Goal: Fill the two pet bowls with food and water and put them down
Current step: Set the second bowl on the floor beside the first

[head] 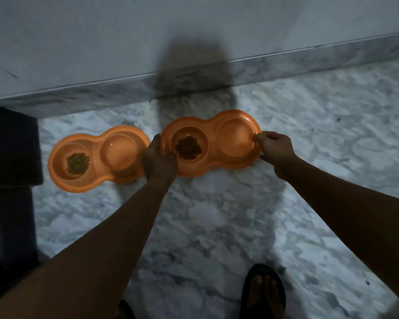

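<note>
Bowls, two of them, are orange double-well units and lie side by side on the marble floor [217, 226], close to the skirting [286, 63] at the foot of the wall [101, 31].

At the far left you have a dark object [9, 157]; what it is cannot be told in this light.

Just right of it lies the left bowl [97, 183], flat on the floor. Its left well holds a small heap of kibble [77, 163]. Its right well [120, 150] shows a faint sheen, but whether it contains water cannot be confirmed. No hand touches this unit.

Next comes your left hand [159, 162]. It is closed on the left end of the right bowl [228, 168]: the thumb lies over the rim beside the food well and the fingers wrap the outer edge. This hand covers the place where the two units come nearest, so contact between them cannot be determined.

The right bowl sits slightly farther from you than the left one and is angled, its right end nearer the skirting. Whether it rests fully on the floor cannot be told. Its left well holds dark food [189, 148]. Its right well [236, 134] looks clear and glossy.

Your right hand [274, 148] pinches the right end of the same rim between thumb and fingertips.

At the bottom edge, your foot in a dark sandal [263, 293] stands on the floor, well apart from both units.
</note>
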